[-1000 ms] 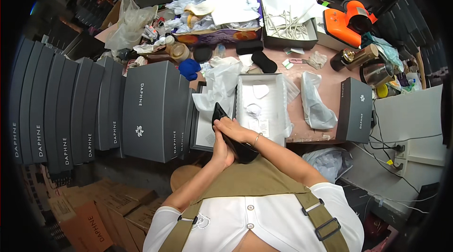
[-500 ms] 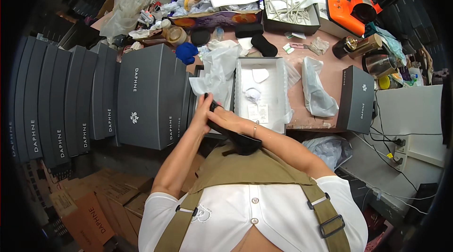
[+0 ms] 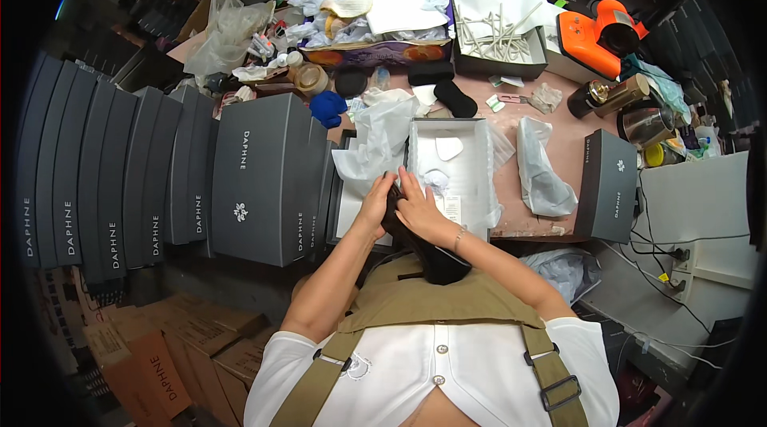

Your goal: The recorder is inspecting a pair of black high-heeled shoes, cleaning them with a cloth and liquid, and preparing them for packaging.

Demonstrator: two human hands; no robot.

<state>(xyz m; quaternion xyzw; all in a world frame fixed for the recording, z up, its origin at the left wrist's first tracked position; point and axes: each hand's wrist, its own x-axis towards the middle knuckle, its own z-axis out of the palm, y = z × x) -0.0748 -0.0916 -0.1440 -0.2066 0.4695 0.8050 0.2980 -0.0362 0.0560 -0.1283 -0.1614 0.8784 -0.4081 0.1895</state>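
Note:
Both my hands meet over a black shoe (image 3: 435, 261) that I hold against my lap at the table's near edge. My left hand (image 3: 374, 203) grips the shoe's upper end from the left. My right hand (image 3: 417, 207) covers it from the right, fingers pressed on the dark upper. Just beyond the hands lies an open grey shoe box (image 3: 478, 179) lined with white tissue paper (image 3: 375, 143), with small white pads inside. Most of the shoe's front is hidden under my fingers.
A row of dark grey shoe boxes (image 3: 256, 179) stands on the left. A grey box lid (image 3: 609, 183) stands at the right, a clear plastic bag (image 3: 543, 171) beside it. An orange tool (image 3: 595, 39), a tray of white sticks (image 3: 499, 27) and clutter fill the back. Brown cartons (image 3: 152, 355) sit below.
My hands have carried the black shoe a little up and toward the open box, and my right hand has closed over its top. The view has shifted slightly.

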